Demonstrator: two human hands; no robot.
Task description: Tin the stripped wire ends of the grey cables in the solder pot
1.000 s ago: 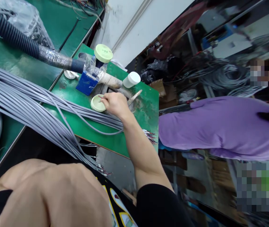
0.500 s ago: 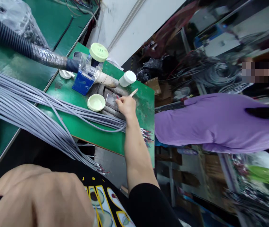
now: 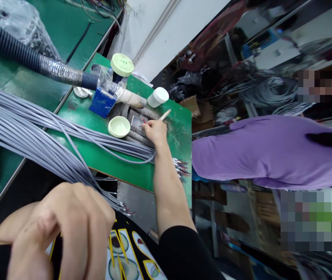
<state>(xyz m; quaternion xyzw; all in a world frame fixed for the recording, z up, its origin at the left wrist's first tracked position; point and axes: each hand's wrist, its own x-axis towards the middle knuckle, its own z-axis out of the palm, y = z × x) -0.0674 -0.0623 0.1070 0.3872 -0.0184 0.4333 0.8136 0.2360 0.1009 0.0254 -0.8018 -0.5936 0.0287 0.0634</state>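
From here I see the right hand (image 3: 156,132), its grip pinching a thin red-tipped wire (image 3: 144,121) just above a grey metal plate (image 3: 136,123) on the green desk (image 3: 177,155). The left hand (image 3: 63,229) is curled shut beside the long grey cables (image 3: 28,118); I cannot tell whether it holds them.

View: we look from the person's head, down past their own printed shirt (image 3: 131,249).
Facing: forward and down, rolled sideways, so the bench (image 3: 177,136) runs slantwise.
Near: we sit close above the left hand (image 3: 67,229) and right hand (image 3: 156,132).
Far: a wall (image 3: 166,35) at the top, a co-worker's purple shirt (image 3: 265,151) at right.
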